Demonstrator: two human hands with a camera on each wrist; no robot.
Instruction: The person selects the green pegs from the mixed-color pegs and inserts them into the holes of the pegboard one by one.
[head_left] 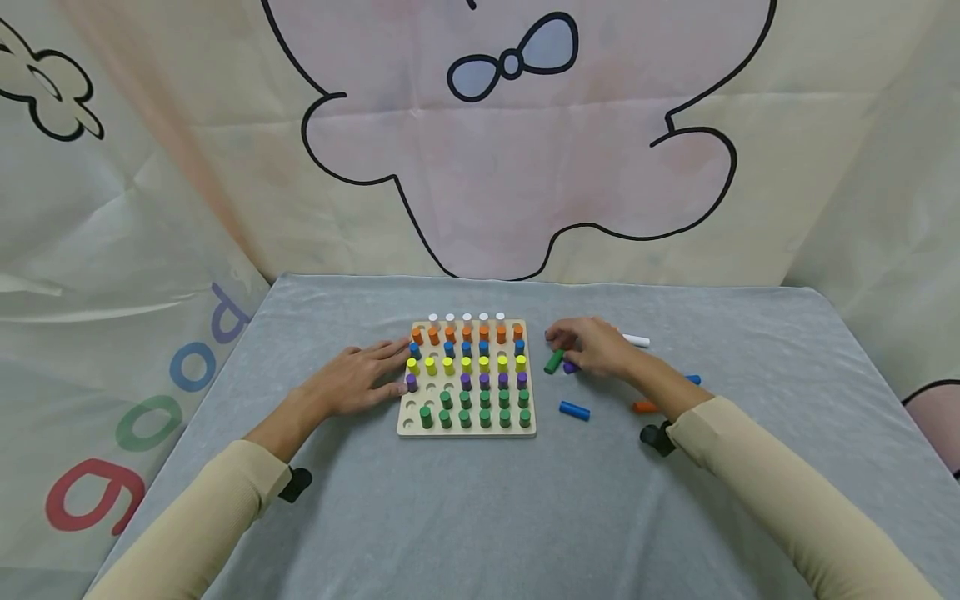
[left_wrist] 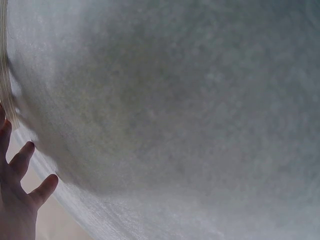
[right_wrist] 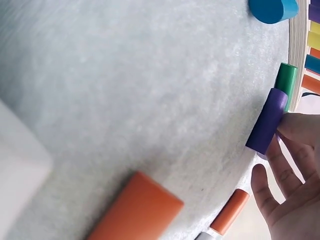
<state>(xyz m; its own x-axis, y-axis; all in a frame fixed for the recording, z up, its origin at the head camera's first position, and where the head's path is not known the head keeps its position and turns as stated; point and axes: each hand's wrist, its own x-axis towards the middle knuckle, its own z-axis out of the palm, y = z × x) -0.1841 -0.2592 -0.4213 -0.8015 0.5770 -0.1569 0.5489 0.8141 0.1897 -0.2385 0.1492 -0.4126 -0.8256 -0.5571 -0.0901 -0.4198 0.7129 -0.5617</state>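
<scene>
A pale wooden pegboard (head_left: 467, 432) holds rows of white, orange, blue, yellow, purple and green pegs, with some holes bare. My left hand (head_left: 360, 379) lies with spread fingers against the board's left edge, holding nothing. To the right of the board, my right hand (head_left: 596, 346) has thumb and fingers bent together. They appear to pinch a purple peg, mostly hidden, with bits of purple showing between the fingers in the right wrist view. Beneath this hand lie another purple peg (right_wrist: 267, 120) and a green peg (head_left: 553, 361).
More loose pegs lie on the grey cloth (head_left: 450, 517): a blue peg (head_left: 574, 410) near the board, a white peg (head_left: 636, 341) beyond the right hand, and an orange peg (head_left: 645, 407) and another blue peg (head_left: 693, 379) by the right forearm. A printed curtain (head_left: 600, 183) hangs behind.
</scene>
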